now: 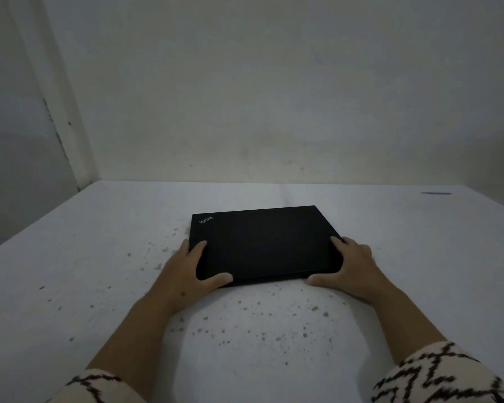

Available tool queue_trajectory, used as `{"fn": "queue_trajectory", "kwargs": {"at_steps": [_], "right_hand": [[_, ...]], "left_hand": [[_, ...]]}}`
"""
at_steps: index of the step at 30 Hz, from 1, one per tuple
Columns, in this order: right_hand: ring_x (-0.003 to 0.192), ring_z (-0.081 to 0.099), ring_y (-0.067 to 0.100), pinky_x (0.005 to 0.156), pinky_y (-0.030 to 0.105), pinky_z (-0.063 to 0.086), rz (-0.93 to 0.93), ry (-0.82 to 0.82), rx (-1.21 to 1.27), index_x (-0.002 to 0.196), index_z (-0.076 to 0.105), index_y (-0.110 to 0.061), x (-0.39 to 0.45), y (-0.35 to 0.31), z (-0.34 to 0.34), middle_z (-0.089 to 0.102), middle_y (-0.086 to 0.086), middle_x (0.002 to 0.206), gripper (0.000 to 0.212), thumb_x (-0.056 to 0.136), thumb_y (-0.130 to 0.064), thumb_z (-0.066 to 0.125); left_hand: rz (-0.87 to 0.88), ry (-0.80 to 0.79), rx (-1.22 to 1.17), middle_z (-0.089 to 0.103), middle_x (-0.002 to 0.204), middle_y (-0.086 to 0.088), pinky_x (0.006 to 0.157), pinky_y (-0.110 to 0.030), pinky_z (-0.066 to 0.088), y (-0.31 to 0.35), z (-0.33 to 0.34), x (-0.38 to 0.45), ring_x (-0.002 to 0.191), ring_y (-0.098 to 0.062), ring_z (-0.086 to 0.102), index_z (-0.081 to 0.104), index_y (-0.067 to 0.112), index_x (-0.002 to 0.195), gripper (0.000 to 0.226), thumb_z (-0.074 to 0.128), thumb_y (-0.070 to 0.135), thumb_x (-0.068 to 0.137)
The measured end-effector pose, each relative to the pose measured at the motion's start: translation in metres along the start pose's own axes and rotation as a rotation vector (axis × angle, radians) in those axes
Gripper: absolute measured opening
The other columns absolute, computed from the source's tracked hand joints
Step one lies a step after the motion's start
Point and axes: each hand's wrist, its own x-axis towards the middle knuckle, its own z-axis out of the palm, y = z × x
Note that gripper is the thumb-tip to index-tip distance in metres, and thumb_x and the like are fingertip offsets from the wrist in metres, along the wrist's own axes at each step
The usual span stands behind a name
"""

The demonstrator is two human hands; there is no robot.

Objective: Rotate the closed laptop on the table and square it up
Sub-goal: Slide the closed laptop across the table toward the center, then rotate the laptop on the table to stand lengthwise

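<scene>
Between left hand [197, 267] and right hand [348, 266], both clasping its near corners, closed laptop [264, 242] sits skewed; uneven push risks over-rotation.

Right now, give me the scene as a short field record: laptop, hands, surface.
laptop: black laptop, lid closed, flat on the table, logo at far left corner, slightly skewed to the table edge
left hand: grip on near left corner, thumb along front edge
right hand: grip on near right corner
table: white, speckled with dark flecks
backdrop: plain wall
</scene>
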Motion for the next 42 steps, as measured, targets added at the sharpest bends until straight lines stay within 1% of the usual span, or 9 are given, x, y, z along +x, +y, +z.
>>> {"fn": "queue_trajectory", "kwargs": {"at_steps": [4, 11, 16, 21, 27, 34, 36, 40, 42], "right_hand": [[0.135, 0.028, 0.031, 0.11, 0.045, 0.033, -0.041, 0.074, 0.053, 0.146, 0.029, -0.012, 0.003, 0.0, 0.001, 0.036, 0.009, 0.149, 0.112, 0.056, -0.056, 0.08], [0.126, 0.042, 0.031, 0.105, 0.045, 0.041, -0.062, 0.11, 0.137, 0.139, 0.042, -0.01, 0.013, 0.003, -0.004, 0.052, 0.011, 0.136, 0.109, 0.047, -0.047, 0.087], [0.135, 0.033, 0.034, 0.111, 0.051, 0.032, -0.043, 0.096, 0.063, 0.141, 0.04, -0.019, 0.014, 0.003, -0.007, 0.038, 0.012, 0.149, 0.106, 0.05, -0.055, 0.082], [0.144, 0.015, 0.033, 0.116, 0.051, 0.019, 0.008, 0.03, -0.066, 0.148, 0.016, -0.029, 0.013, -0.003, 0.001, 0.009, 0.008, 0.16, 0.114, 0.057, -0.068, 0.071], [0.146, -0.006, 0.032, 0.119, 0.049, 0.015, 0.055, 0.046, 0.053, 0.15, 0.005, -0.022, 0.008, -0.008, 0.009, -0.011, 0.009, 0.16, 0.119, 0.061, -0.063, 0.072], [0.141, 0.021, 0.03, 0.113, 0.044, 0.03, 0.023, 0.098, 0.129, 0.145, 0.028, -0.011, 0.004, -0.004, 0.005, 0.026, 0.011, 0.152, 0.103, 0.064, -0.052, 0.077], [0.133, 0.033, 0.031, 0.108, 0.043, 0.039, -0.006, 0.126, 0.122, 0.14, 0.038, -0.009, 0.005, -0.003, 0.004, 0.04, 0.009, 0.139, 0.098, 0.062, -0.052, 0.079], [0.134, 0.036, 0.03, 0.109, 0.048, 0.039, -0.002, 0.139, 0.145, 0.141, 0.039, -0.01, 0.005, -0.002, 0.005, 0.039, 0.01, 0.146, 0.102, 0.059, -0.054, 0.079], [0.128, 0.044, 0.029, 0.104, 0.047, 0.044, -0.024, 0.155, 0.129, 0.138, 0.044, -0.01, 0.006, -0.001, 0.006, 0.047, 0.008, 0.14, 0.1, 0.056, -0.057, 0.078]], "left_hand": [[0.016, -0.091, 0.065, -0.018, 0.159, -0.004, 0.118, -0.039, 0.019, -0.001, 0.002, -0.004, 0.148, -0.025, 0.002, -0.002, 0.028, 0.15, 0.112, 0.057, 0.071, 0.066], [0.068, -0.094, 0.153, -0.024, 0.157, -0.005, 0.119, -0.037, 0.013, 0.006, 0.011, -0.009, 0.148, -0.022, -0.007, -0.006, 0.022, 0.15, 0.095, 0.046, 0.063, 0.081], [0.017, -0.072, 0.149, -0.011, 0.16, -0.003, 0.12, -0.042, 0.014, 0.014, 0.009, -0.006, 0.148, -0.024, 0.0, 0.005, 0.026, 0.15, 0.09, 0.041, 0.068, 0.079], [0.059, 0.059, 0.31, 0.02, 0.157, -0.007, 0.118, -0.048, 0.02, 0.021, 0.0, 0.021, 0.144, -0.028, 0.016, 0.027, 0.024, 0.145, 0.072, 0.03, 0.065, 0.086], [0.119, -0.054, 0.421, 0.013, 0.159, -0.007, 0.118, -0.05, 0.015, 0.03, -0.004, 0.07, 0.147, -0.026, 0.009, 0.022, 0.02, 0.147, 0.07, 0.031, 0.059, 0.089], [0.077, -0.095, 0.416, 0.013, 0.159, -0.011, 0.118, -0.05, 0.015, 0.036, -0.006, 0.114, 0.146, -0.028, 0.013, 0.016, 0.018, 0.148, 0.075, 0.03, 0.061, 0.088], [0.047, -0.078, 0.412, 0.021, 0.156, -0.012, 0.116, -0.049, 0.019, 0.033, -0.007, 0.122, 0.144, -0.029, 0.02, 0.02, 0.015, 0.146, 0.076, 0.03, 0.062, 0.088], [0.041, -0.015, 0.397, 0.044, 0.143, -0.013, 0.108, -0.048, 0.034, 0.027, -0.009, 0.129, 0.129, -0.031, 0.041, 0.036, 0.011, 0.137, 0.071, 0.033, 0.062, 0.087], [0.047, 0.002, 0.395, 0.049, 0.137, -0.013, 0.104, -0.046, 0.038, 0.026, -0.009, 0.128, 0.124, -0.032, 0.046, 0.041, 0.011, 0.133, 0.069, 0.034, 0.062, 0.087]]}}
